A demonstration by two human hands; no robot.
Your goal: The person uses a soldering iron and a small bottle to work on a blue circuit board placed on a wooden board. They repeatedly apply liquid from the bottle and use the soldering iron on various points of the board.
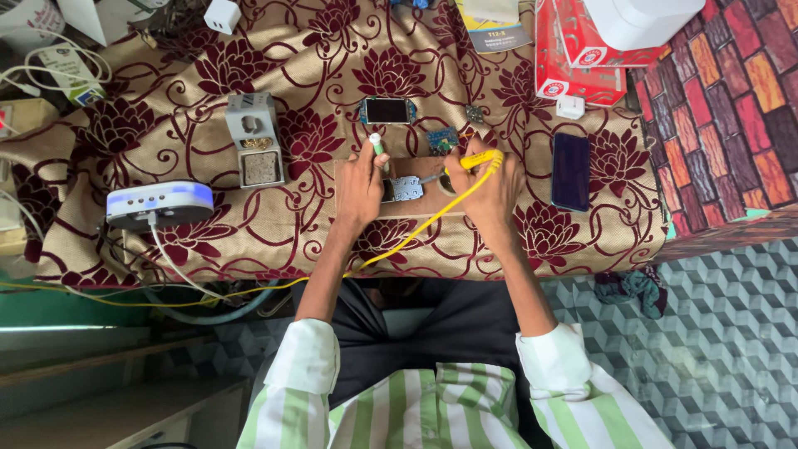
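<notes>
My left hand [361, 185] grips a small green and white tube [376, 145] upright, just left of a small silver-blue circuit board [406, 189] lying on a wooden block [399, 208]. My right hand [489, 187] holds a yellow soldering iron [470, 161] with its metal tip pointing left toward that board. The iron's yellow cable [416, 231] runs down over the table's front edge. A second small blue board [442, 138] lies just beyond the block.
A grey soldering stand with a sponge [255, 138] stands to the left, a white-and-blue station [158, 204] further left. A small screen module [388, 110] lies behind, a dark phone [570, 171] to the right, red boxes [582, 58] at the back right.
</notes>
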